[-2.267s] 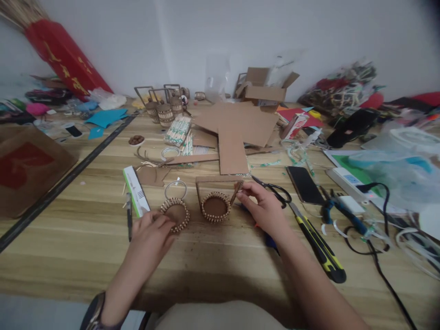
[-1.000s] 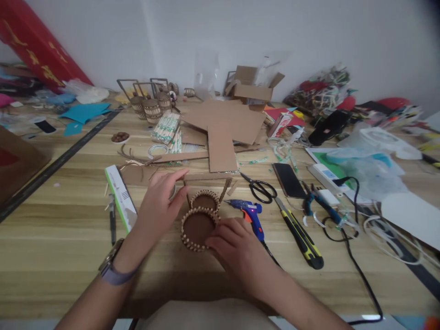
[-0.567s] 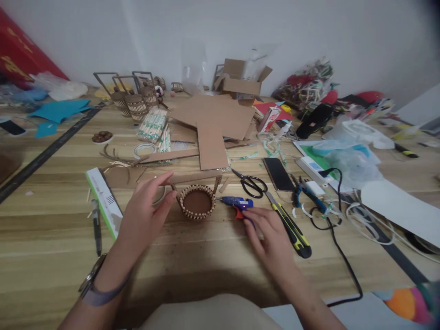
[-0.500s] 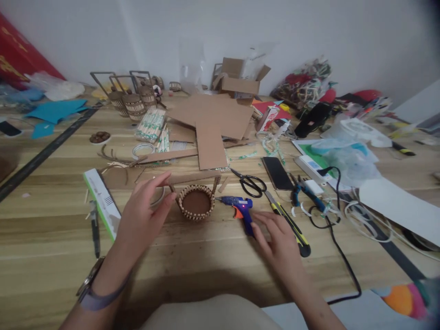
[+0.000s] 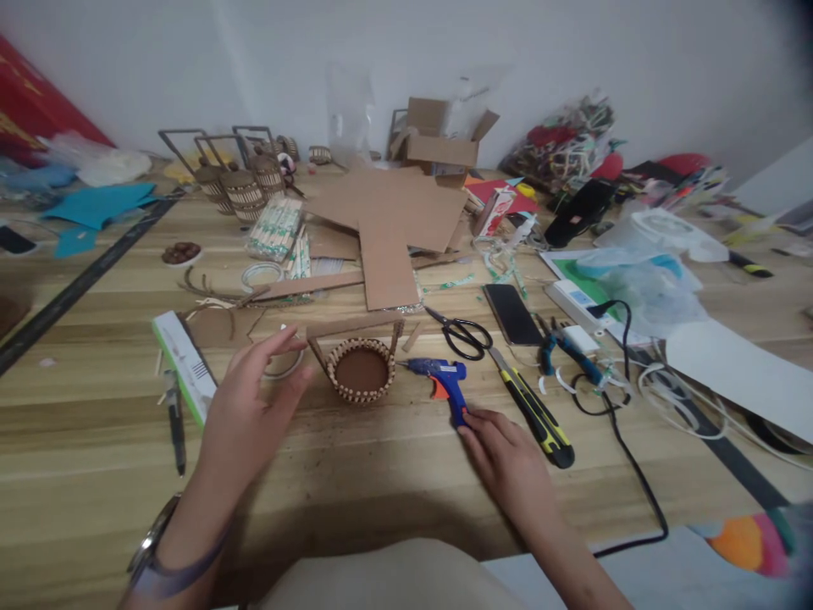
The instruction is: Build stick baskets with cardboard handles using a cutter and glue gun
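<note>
A small round woven basket [image 5: 361, 373] with a brown base stands upright on the wooden table in front of me. A flat cardboard strip handle [image 5: 356, 328] arches over it. Left of the basket, my left hand [image 5: 254, 390] is open, thumb and fingers apart, not touching it. A blue glue gun [image 5: 445, 373] with an orange trigger lies on its side, nozzle towards the basket, a red light showing on it. The fingers of my right hand [image 5: 508, 453] are closed on the end of its grip. A roll of tape [image 5: 284, 364] is partly hidden behind my left hand.
Black scissors [image 5: 463, 335], a yellow utility knife [image 5: 533, 407], a phone [image 5: 511, 313] and blue pliers [image 5: 572, 356] lie to the right. A marker [image 5: 174, 424] and a long box [image 5: 184, 364] are on the left. Cardboard pieces [image 5: 387, 263] and several lidded baskets [image 5: 245, 195] stand behind.
My left hand has drawn back left from the basket's handle, its fingers spread. My right hand has shifted slightly down and closed at the end of the glue gun's grip.
</note>
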### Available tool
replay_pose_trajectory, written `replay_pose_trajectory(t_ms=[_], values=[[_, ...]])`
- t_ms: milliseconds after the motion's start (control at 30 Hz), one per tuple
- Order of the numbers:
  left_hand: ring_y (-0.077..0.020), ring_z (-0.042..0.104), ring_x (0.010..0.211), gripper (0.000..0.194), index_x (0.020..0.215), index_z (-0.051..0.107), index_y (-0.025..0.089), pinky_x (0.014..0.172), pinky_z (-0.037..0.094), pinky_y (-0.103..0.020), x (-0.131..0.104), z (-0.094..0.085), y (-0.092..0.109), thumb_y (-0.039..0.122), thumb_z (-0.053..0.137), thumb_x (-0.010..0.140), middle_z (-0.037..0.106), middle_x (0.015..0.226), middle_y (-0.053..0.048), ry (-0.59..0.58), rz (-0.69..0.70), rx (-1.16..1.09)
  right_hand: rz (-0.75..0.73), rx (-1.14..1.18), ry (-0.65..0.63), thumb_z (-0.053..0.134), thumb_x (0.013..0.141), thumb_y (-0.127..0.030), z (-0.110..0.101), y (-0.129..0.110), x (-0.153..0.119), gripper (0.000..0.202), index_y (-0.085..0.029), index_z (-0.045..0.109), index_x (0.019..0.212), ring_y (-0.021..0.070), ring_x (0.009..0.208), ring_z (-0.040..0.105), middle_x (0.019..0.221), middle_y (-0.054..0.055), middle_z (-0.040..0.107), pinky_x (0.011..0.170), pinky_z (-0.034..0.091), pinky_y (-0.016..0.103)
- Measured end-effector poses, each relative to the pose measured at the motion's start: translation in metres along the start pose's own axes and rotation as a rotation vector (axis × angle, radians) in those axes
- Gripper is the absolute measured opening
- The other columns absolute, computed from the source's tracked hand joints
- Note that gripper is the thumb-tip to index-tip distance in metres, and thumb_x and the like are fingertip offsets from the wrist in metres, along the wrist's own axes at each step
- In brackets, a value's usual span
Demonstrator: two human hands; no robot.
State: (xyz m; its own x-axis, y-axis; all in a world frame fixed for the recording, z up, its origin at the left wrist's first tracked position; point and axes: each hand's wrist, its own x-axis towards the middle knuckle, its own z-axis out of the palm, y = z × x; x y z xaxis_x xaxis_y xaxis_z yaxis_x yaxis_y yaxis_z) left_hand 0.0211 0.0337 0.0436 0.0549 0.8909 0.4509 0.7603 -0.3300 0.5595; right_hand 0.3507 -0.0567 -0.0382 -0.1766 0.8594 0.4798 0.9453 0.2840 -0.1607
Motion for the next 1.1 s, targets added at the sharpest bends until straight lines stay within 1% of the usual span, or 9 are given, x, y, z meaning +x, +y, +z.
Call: replay_pose_trajectory(t_ms=[133,267,400,500,633,733,800,967,1100], values=[[-0.0254,0.068,0.111,0.043,0.13,0.058,0.026,0.096,0.054,-0.041,-0.004,0.005,-0.008,0.05,0.058,0.094,0.074,0.114,-0.005,-0.03,-0.027,-0.019,-0.033,0.007,0.044,0.049,0.105,-0.033,-0.011,-0.013,0.015,0.028,-0.018,0.072,0.099,0.0232,0.088,0.071,0.095,0.01,0.076,0.078,0.053,0.037],[-0.0244,0.069,0.106,0.043,0.129,0.058,0.026,0.09,0.057,-0.039,-0.003,0.009,-0.007,0.05,0.058,0.093,0.073,0.116,-0.005,-0.065,-0.043,-0.056,-0.126,0.091,0.104,0.049,0.104,-0.027,-0.017,-0.043,0.044,0.023,-0.018,0.07,0.108,0.0208,0.083,0.071,0.091,0.009,0.075,0.075,0.054,0.034],[-0.0251,0.068,0.109,0.043,0.131,0.057,0.026,0.093,0.056,-0.04,0.006,0.006,0.006,0.048,0.058,0.094,0.07,0.124,-0.007,-0.047,0.009,-0.068,-0.239,0.181,0.121,0.051,0.101,-0.021,-0.011,-0.072,0.074,0.023,-0.018,0.066,0.119,0.0219,0.097,0.071,0.11,0.012,0.074,0.08,0.058,0.033],[-0.026,0.065,0.116,0.042,0.134,0.056,0.024,0.1,0.053,-0.043,0.017,0.003,0.016,0.045,0.054,0.098,0.068,0.13,-0.008,-0.033,0.103,-0.079,-0.306,0.191,0.049,0.053,0.1,-0.019,0.0,-0.084,0.09,0.029,-0.014,0.063,0.126,0.0238,0.103,0.071,0.121,0.015,0.071,0.081,0.058,0.035],[-0.0245,0.064,0.117,0.032,0.127,0.06,0.021,0.101,0.051,-0.041,0.027,0.004,0.023,0.037,0.05,0.102,0.07,0.125,-0.008,-0.031,0.252,-0.076,-0.324,0.159,-0.048,0.058,0.097,-0.015,0.016,-0.088,0.098,0.031,-0.012,0.063,0.127,0.0228,0.091,0.07,0.115,0.015,0.072,0.074,0.055,0.034],[-0.0222,0.065,0.115,0.027,0.124,0.061,0.02,0.099,0.051,-0.038,0.03,0.006,0.023,0.029,0.046,0.103,0.072,0.121,-0.007,-0.022,0.295,-0.066,-0.297,0.125,-0.126,0.059,0.096,-0.013,0.021,-0.087,0.099,0.018,-0.017,0.068,0.112,0.0211,0.083,0.068,0.099,0.009,0.073,0.071,0.052,0.032],[-0.0213,0.066,0.113,0.026,0.123,0.062,0.021,0.098,0.052,-0.037,0.03,0.007,0.023,0.027,0.045,0.103,0.073,0.12,-0.006,-0.018,0.301,-0.063,-0.287,0.127,-0.164,0.059,0.096,-0.013,0.021,-0.086,0.1,0.012,-0.019,0.069,0.101,0.0206,0.083,0.067,0.094,0.007,0.072,0.071,0.05,0.031],[-0.0215,0.067,0.111,0.025,0.122,0.062,0.023,0.096,0.053,-0.037,0.031,0.005,0.025,0.027,0.046,0.103,0.074,0.118,-0.005,-0.027,0.323,-0.055,-0.253,0.124,-0.186,0.059,0.096,-0.01,0.019,-0.082,0.106,0.014,-0.02,0.068,0.1,0.0202,0.083,0.066,0.098,0.006,0.072,0.07,0.047,0.03],[-0.0207,0.067,0.111,0.025,0.123,0.062,0.021,0.096,0.053,-0.035,0.031,0.005,0.027,0.025,0.046,0.103,0.074,0.119,-0.006,-0.025,0.339,-0.062,-0.238,0.105,-0.242,0.06,0.096,-0.011,0.02,-0.082,0.111,0.013,-0.02,0.068,0.1,0.0195,0.081,0.067,0.098,0.006,0.071,0.068,0.046,0.029]])
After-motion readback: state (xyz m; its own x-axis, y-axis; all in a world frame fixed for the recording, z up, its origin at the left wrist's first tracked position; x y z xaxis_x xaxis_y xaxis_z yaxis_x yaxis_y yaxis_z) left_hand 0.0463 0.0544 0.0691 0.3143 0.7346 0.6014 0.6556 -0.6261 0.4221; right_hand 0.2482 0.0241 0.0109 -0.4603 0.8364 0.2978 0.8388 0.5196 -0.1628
